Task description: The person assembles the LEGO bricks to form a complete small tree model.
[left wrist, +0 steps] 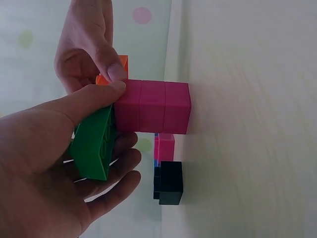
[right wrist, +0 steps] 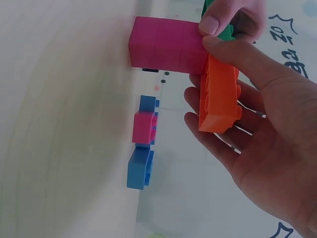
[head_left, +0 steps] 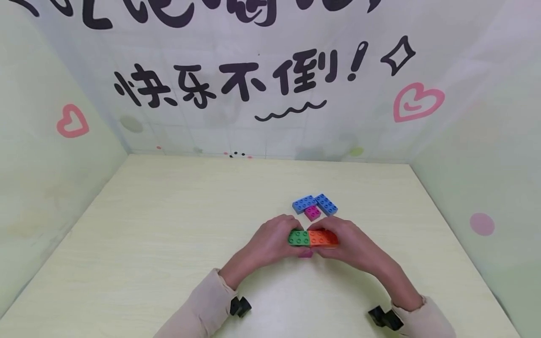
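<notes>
Three magenta toy bricks (left wrist: 153, 107) form an upright column, its lower end at the tabletop. Across its top lie a green brick (head_left: 299, 238) and an orange brick (head_left: 323, 238), end to end with studs up. My left hand (head_left: 270, 241) grips the green brick, thumb on the near side and fingers behind. The orange brick is held the same way by my right hand (head_left: 352, 244). Both thumb tips meet at the column's top in the wrist views. From the head view, the hands and top bricks hide most of the column.
Beyond the hands, two blue bricks (head_left: 305, 203) and a small magenta brick (head_left: 312, 213) lie close together on the pale table (head_left: 177, 211). A dark brick (left wrist: 171, 182) appears in the left wrist view. Printed walls (head_left: 270, 136) enclose the table at the back and sides.
</notes>
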Tool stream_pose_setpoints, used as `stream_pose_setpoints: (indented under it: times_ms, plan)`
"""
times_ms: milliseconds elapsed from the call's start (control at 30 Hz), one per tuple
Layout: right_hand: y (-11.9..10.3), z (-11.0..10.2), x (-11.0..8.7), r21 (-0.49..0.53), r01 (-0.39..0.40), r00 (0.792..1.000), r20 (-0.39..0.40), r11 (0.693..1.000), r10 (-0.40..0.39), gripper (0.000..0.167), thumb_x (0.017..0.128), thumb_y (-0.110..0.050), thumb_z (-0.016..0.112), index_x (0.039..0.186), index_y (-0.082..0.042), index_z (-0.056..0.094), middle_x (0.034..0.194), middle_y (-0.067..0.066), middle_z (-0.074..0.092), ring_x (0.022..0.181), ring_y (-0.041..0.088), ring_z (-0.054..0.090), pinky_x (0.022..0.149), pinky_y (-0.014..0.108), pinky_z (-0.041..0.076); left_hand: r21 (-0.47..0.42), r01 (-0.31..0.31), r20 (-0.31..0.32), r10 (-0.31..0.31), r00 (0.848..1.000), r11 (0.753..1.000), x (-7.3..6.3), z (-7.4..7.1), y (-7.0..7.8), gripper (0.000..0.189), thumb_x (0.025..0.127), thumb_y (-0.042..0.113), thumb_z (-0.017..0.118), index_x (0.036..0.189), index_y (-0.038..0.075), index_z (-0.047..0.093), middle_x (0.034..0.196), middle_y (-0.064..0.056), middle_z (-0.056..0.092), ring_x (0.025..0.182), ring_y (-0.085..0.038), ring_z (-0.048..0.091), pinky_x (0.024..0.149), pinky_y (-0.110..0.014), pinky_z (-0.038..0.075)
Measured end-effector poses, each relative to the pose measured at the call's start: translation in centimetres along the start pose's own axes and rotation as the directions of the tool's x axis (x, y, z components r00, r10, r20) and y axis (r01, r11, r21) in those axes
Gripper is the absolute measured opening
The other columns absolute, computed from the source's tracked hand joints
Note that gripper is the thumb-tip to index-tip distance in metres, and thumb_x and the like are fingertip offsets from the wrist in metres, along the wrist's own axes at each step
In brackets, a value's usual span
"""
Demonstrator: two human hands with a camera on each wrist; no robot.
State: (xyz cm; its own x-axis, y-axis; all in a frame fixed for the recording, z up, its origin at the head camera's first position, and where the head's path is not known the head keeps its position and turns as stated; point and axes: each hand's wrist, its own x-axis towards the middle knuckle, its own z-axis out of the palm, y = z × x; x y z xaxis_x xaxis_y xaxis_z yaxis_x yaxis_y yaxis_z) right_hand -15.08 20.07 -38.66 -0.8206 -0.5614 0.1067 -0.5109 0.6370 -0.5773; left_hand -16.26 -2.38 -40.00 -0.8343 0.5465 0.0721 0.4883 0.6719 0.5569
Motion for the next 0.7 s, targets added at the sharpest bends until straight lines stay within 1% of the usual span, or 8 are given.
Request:
stream_pose_setpoints:
  times_ms: [100,200,300,400,467,533,600,700]
  plan:
    - [0.1,0.0,0.0,-0.016,0.002,1.0,-0.012,1.0,-0.002,0.043,0.077,-0.015,0.086,0.115,-0.016,0.066,0.106,-0.009,0.063,0.093,0.011,0.058,0.079,0.03,0.052,-0.001,-0.016,0.009,0.016,1.0,1.0,0.3,-0.5,0.1,0.047,0.075,0.054,0.08,0.1,0.015,0.071,0.085,0.012,0.059,0.075,-0.007,0.051,0.064,-0.021,0.043]
    - [0.1,0.0,0.0,-0.032,0.003,1.0,-0.017,0.999,-0.004,0.044,0.076,-0.016,0.086,0.115,-0.016,0.066,0.106,-0.009,0.063,0.093,0.011,0.058,0.078,0.029,0.052,-0.045,-0.011,0.007,0.012,1.0,0.999,1.1,-1.4,0.0,0.046,0.08,0.053,0.076,0.102,0.013,0.073,0.089,0.008,0.065,0.078,-0.008,0.057,0.068,-0.021,0.047]
    - [0.1,-0.1,0.0,-0.04,-0.008,1.0,-0.02,0.999,0.007,0.045,0.075,-0.016,0.087,0.115,-0.015,0.066,0.106,-0.008,0.064,0.093,0.012,0.058,0.078,0.029,0.052,-0.074,0.024,-0.019,-0.026,0.999,0.997,2.8,-2.4,-0.3,0.038,0.087,0.043,0.073,0.106,0.01,0.073,0.094,0.003,0.067,0.083,-0.011,0.059,0.073,-0.024,0.049]
    - [0.0,-0.1,-0.2,-0.043,-0.027,0.999,-0.021,0.999,0.027,0.046,0.074,-0.014,0.087,0.115,-0.014,0.066,0.105,-0.009,0.063,0.093,0.011,0.058,0.079,0.03,0.052,-0.031,0.078,-0.036,-0.079,0.996,0.997,5.0,-2.9,-1.1,0.031,0.089,0.033,0.074,0.108,0.008,0.072,0.096,0.0,0.067,0.084,-0.013,0.058,0.072,-0.026,0.049]
    - [0.0,-0.1,-0.2,-0.043,-0.031,0.999,-0.019,0.999,0.03,0.044,0.075,-0.014,0.087,0.114,-0.014,0.066,0.104,-0.01,0.062,0.091,0.011,0.057,0.078,0.03,0.052,0.003,0.115,-0.021,-0.115,0.993,0.993,6.3,-2.8,-1.7,0.033,0.088,0.03,0.076,0.111,0.007,0.071,0.098,-0.003,0.066,0.084,-0.015,0.057,0.073,-0.026,0.048]
    - [-0.1,-0.1,-0.3,-0.038,-0.038,0.999,-0.017,0.999,0.037,0.043,0.075,-0.015,0.086,0.113,-0.015,0.066,0.102,-0.011,0.062,0.09,0.01,0.056,0.078,0.029,0.052,0.027,0.145,0.009,-0.146,0.989,0.989,7.4,-2.5,-2.2,0.037,0.086,0.03,0.077,0.114,0.006,0.069,0.101,-0.005,0.066,0.085,-0.016,0.057,0.073,-0.027,0.048]
    - [-0.2,-0.1,-0.3,-0.039,-0.04,0.999,-0.013,0.998,0.039,0.042,0.075,-0.016,0.086,0.113,-0.016,0.067,0.102,-0.013,0.062,0.09,0.008,0.056,0.078,0.028,0.051,0.046,0.17,0.041,-0.172,0.984,0.984,8.2,-2.1,-2.6,0.042,0.085,0.033,0.078,0.116,0.006,0.068,0.103,-0.005,0.066,0.086,-0.017,0.057,0.074,-0.027,0.049]
    - [-0.3,-0.2,-0.3,-0.044,-0.041,0.999,-0.011,0.998,0.04,0.041,0.076,-0.019,0.086,0.112,-0.018,0.067,0.102,-0.014,0.061,0.09,0.007,0.055,0.078,0.027,0.051,0.069,0.194,0.065,-0.199,0.978,0.979,9.1,-1.4,-2.8,0.046,0.084,0.034,0.079,0.118,0.006,0.066,0.104,-0.005,0.065,0.087,-0.017,0.056,0.075,-0.028,0.049]
